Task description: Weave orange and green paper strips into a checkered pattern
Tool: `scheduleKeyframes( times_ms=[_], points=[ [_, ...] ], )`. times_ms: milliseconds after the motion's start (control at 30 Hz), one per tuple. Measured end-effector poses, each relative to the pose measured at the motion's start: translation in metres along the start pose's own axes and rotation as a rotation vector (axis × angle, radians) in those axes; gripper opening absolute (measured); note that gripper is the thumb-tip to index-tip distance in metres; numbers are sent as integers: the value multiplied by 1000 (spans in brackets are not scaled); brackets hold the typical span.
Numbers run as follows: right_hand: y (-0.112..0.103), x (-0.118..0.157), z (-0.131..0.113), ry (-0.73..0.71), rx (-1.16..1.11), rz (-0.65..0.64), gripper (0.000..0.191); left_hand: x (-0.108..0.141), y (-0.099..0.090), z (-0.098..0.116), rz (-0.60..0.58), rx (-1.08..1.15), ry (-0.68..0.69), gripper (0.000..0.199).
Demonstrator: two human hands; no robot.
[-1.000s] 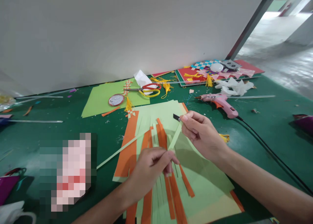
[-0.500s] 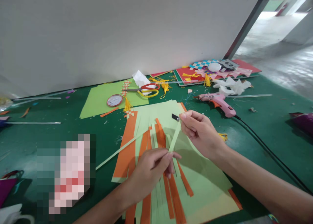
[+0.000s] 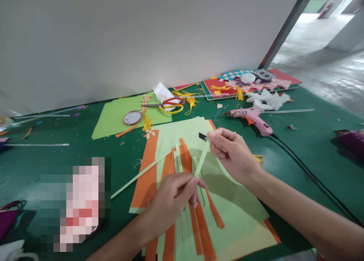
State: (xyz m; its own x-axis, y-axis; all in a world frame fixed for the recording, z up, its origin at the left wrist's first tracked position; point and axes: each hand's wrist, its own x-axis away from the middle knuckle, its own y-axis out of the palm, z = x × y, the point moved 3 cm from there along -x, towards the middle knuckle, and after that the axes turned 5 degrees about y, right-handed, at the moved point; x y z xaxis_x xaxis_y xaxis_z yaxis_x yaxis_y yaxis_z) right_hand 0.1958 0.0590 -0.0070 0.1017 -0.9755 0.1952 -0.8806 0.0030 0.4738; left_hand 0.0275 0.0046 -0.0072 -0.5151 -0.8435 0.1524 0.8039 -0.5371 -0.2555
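Observation:
A pale green paper strip (image 3: 201,161) runs slanted between my two hands. Its lower end is pinched in my left hand (image 3: 182,191), fingers closed over the paper pile. My right hand (image 3: 231,151) is closed around the strip's upper end. A small black flat piece, perhaps a blade (image 3: 202,136), juts out left from the right fingertips; its other end is hidden by them. Beneath the hands lie loose orange strips (image 3: 205,230) and pale green strips on large pale green sheets (image 3: 239,215). Another thin green strip (image 3: 136,177) reaches leftward off the pile.
Behind the pile are scissors (image 3: 173,108), a round lid (image 3: 132,118) and a bright green sheet (image 3: 108,118). A pink glue gun (image 3: 256,120) with a black cord lies right, near crumpled tissue (image 3: 267,99). A wall (image 3: 127,44) bounds the table's back. Pixelation hides something at left.
The whole view has shifted slightly. My left hand has moved a little left and down along with the strip's lower end; both hands keep their hold.

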Motion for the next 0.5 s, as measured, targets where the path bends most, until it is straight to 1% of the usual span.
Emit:
scheduleKeyframes(
  times_ms=[233,500],
  points=[
    [0,0,-1,11,-13,1,27,-1,-1,2,22,-34,56,43],
    [-1,-1,1,5,-14,-10,26,4,-1,1,42,-2,44,47]
  ],
)
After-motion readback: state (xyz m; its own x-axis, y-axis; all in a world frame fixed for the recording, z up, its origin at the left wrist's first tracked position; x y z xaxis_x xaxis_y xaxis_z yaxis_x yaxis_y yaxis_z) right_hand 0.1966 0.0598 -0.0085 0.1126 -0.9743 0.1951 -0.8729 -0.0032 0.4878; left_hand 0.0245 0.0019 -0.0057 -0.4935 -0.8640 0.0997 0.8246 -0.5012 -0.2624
